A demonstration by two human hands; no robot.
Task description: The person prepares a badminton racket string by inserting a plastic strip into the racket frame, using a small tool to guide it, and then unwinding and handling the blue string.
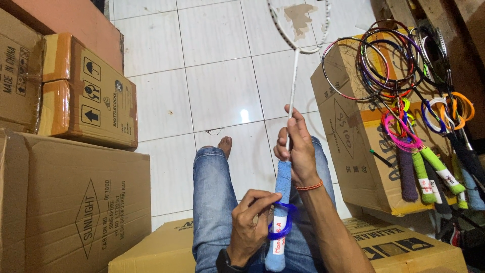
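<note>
A white badminton racket (294,71) points away from me over my lap, its handle wrapped in light blue grip (283,184) with a white label near the butt. My right hand (298,144) is shut around the shaft just above the grip. My left hand (250,227) pinches a loop of blue string (283,222) that circles the lower handle. I sit in blue jeans with one bare foot (225,145) on the white tiled floor.
Stacked brown cardboard boxes (76,197) stand at my left. Another box (348,136) at the right carries several leaning rackets (399,76) with coloured string coils. A flat carton (166,247) lies under my legs.
</note>
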